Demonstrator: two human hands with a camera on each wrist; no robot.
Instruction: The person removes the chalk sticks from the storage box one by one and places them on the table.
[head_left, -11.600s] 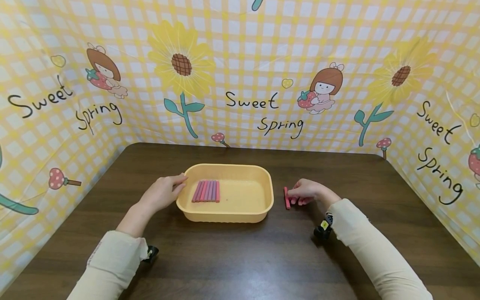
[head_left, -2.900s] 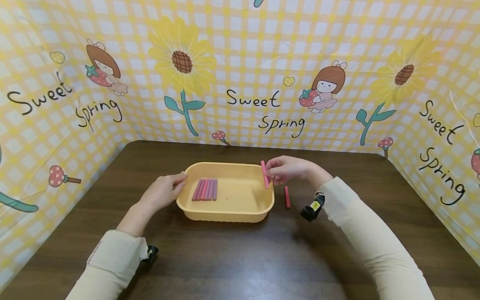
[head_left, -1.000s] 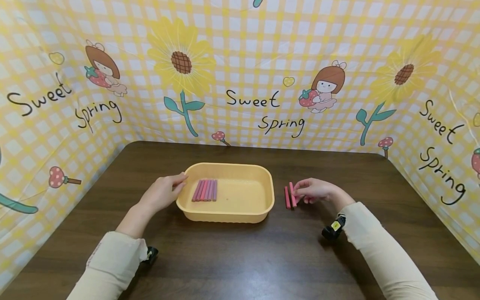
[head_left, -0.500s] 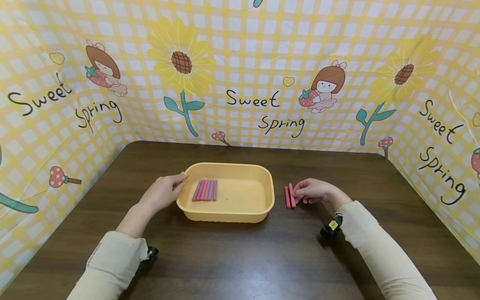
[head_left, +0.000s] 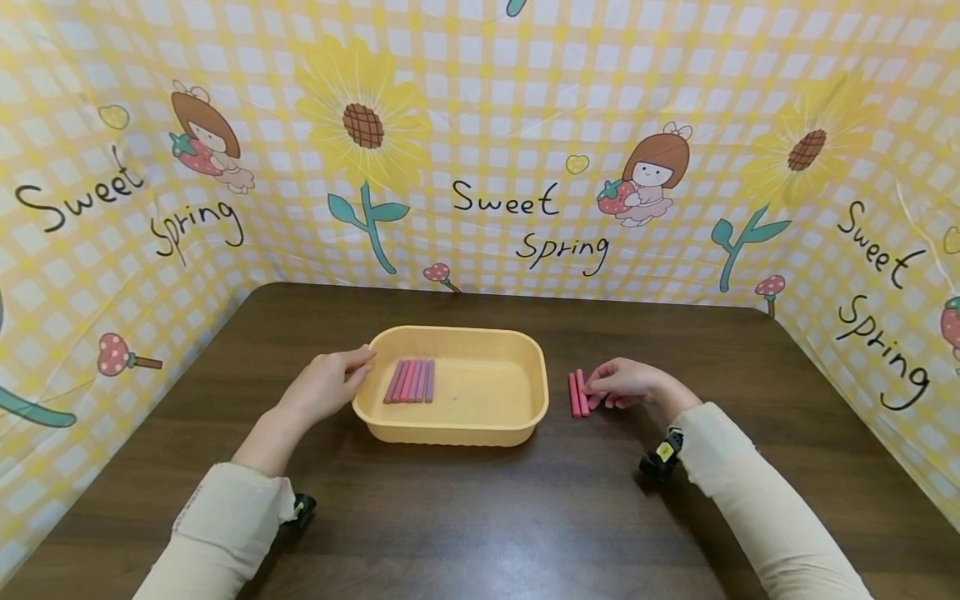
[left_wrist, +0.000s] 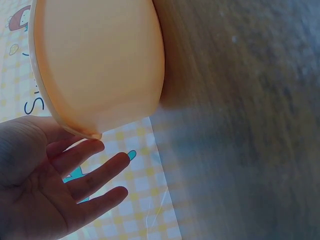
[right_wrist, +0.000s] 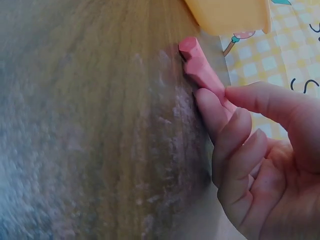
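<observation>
In the head view, a yellow tray [head_left: 480,428] stands mid-table with a row of several pink and purple chalk sticks [head_left: 410,381] lying side by side at its left end. My left hand [head_left: 324,383] holds the tray's left rim. The left wrist view shows thumb and index at the rim [left_wrist: 80,134], the other fingers extended. To the right of the tray, two pink chalk sticks lie alongside each other. My right hand [head_left: 622,383] pinches the right-hand chalk stick [right_wrist: 205,75] between thumb and fingers, close against the left-hand chalk stick [right_wrist: 189,47].
The brown wooden table [head_left: 465,517] reaches back to a yellow-checked cloth [head_left: 480,108] printed with flowers and words, which hangs on the left, back and right sides. Black wrist cameras hang below both sleeves, the right camera [head_left: 662,457] low over the table.
A pink chalk stick has left the row's right end, passed over the tray's right rim in my right hand, and come down beside the other one, then shifted left against it. Left hand unmoved.
</observation>
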